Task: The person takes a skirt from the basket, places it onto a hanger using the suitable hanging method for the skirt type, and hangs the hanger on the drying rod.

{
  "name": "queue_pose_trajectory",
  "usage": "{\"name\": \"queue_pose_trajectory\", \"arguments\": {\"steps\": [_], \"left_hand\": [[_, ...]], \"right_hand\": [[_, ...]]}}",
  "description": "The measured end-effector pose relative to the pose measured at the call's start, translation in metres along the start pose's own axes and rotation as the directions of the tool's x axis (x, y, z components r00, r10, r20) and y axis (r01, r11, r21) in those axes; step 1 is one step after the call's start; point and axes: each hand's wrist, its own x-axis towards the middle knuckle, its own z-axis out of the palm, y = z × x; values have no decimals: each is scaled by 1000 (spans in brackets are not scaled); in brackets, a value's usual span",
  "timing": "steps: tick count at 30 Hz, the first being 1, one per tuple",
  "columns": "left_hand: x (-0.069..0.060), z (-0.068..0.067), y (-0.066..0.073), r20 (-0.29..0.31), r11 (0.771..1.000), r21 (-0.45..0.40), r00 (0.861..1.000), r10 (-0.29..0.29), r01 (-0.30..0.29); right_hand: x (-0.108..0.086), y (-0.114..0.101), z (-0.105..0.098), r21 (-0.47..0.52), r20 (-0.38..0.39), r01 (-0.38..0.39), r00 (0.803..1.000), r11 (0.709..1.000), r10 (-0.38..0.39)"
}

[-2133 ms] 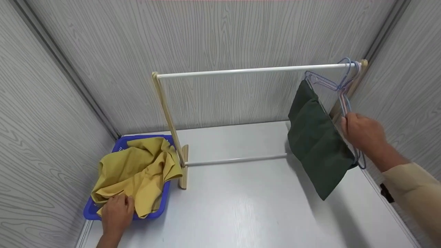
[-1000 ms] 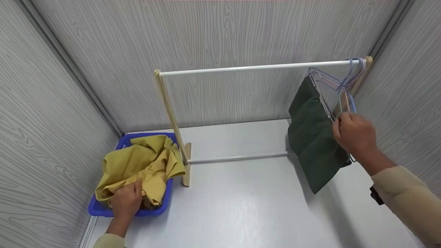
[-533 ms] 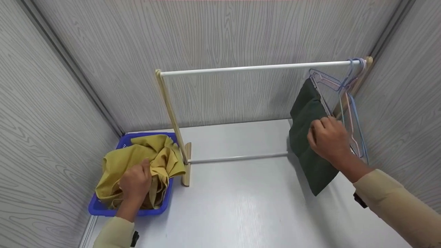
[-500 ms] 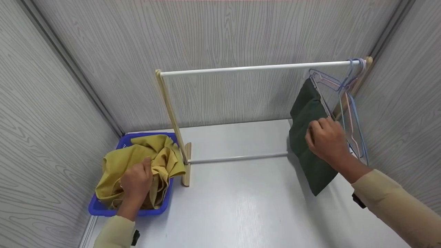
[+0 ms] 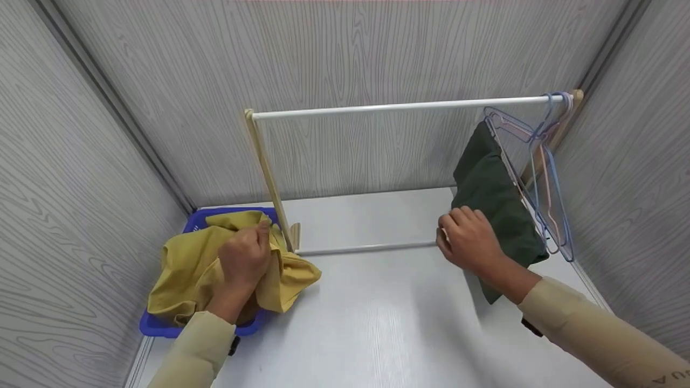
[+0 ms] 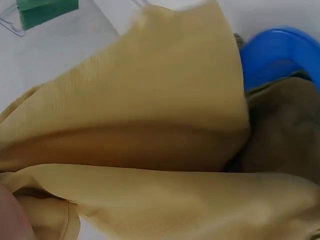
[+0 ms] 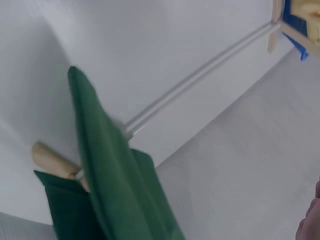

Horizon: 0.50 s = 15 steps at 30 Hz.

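Note:
At the left, my left hand (image 5: 245, 258) grips a yellow cloth garment (image 5: 291, 277), lifting part of it so that a corner hangs past the rim of the blue basket (image 5: 156, 326). The same yellow fabric (image 6: 165, 75) fills most of the left wrist view. More mustard cloth (image 5: 188, 264) lies in the basket. My right hand (image 5: 466, 237) is in front of a dark green garment (image 5: 493, 188), fingers loosely bent and holding nothing. That garment hangs folded over a hanger on the rack's rail (image 5: 399, 106). Only a bit of the right hand (image 7: 309, 220) shows in the right wrist view.
Several pastel hangers (image 5: 544, 140) are bunched at the rail's right end. A wooden post (image 5: 264, 172) supports the left end, beside the basket. A lower white bar (image 5: 366, 249) runs just above the white table (image 5: 366, 334). Panelled walls (image 5: 345, 54) enclose the back and sides.
My right hand has let go of the hangers and moved left and down, across the green garment. My left hand has risen rightward, pulling the yellow garment partly over the basket's right rim.

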Motion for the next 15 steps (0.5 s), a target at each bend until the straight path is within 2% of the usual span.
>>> {"name": "queue_pose_trajectory", "arguments": {"steps": [6,15], "left_hand": [[13,5,30,-9,994,-28,995,104,-104],[23,13,76,31,974,-108,978,204,-200]], "right_hand": [[8,-34,10,37,34,24,999,999,-26],[19,-89,24,115,41,92,994,989,-97]]}}
